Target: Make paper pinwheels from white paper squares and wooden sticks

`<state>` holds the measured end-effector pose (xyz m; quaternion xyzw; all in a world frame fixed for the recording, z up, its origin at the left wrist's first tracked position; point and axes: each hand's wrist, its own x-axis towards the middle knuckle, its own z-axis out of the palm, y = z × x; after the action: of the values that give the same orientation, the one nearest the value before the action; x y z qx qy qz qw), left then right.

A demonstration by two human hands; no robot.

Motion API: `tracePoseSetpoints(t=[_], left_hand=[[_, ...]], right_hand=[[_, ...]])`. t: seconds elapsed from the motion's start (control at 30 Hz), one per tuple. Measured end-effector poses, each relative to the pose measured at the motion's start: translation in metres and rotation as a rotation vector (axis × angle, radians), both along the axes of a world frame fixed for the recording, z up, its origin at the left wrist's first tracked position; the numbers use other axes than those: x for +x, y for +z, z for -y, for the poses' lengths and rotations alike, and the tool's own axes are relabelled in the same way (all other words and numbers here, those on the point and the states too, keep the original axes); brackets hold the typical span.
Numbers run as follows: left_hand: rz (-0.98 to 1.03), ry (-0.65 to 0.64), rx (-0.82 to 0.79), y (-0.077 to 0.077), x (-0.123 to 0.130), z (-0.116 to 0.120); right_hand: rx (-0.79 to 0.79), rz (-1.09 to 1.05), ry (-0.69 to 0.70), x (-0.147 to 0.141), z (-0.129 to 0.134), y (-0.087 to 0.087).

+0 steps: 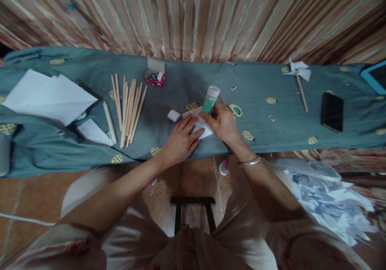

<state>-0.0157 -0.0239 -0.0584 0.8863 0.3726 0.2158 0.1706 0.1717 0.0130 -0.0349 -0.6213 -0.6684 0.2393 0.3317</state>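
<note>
In the head view my right hand (222, 121) is closed around a green and white glue stick (210, 100), held almost upright with its lower end down at a piece of white paper (206, 132). My left hand (181, 138) lies on that paper, fingers stretched out and pressing it to the cloth. A white cap (173, 115) rests on its side just beyond my left fingers. Behind my right hand, the light green handle of what looks like scissors (235, 110) shows; the rest is hidden.
Left are wooden sticks (129, 111), white paper sheets (50, 95), a white pen-like stick (109, 122) and a red box of small metal pieces (155, 74). Right are a paper pinwheel on a stick (302, 93), a black phone (332, 111) and a blue-edged tablet (374, 77). Paper scraps (328, 199) fill a bag below.
</note>
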Motion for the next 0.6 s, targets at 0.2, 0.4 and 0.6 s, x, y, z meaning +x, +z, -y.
tracePoseSetpoints(t=[0.2, 0.4, 0.6], left_hand=[[-0.017, 0.008, 0.01, -0.0019, 0.0008, 0.0001], [-0.018, 0.0, 0.028, -0.0008, 0.0009, 0.0007], [-0.02, 0.002, 0.013, 0.0004, 0.001, 0.0006]], right_hand=[[0.031, 0.024, 0.027, -0.0003, -0.0007, -0.0035], [0.055, 0.048, 0.036, -0.0015, 0.0003, -0.0034], [0.06, 0.071, 0.073, -0.0005, 0.0004, -0.0036]])
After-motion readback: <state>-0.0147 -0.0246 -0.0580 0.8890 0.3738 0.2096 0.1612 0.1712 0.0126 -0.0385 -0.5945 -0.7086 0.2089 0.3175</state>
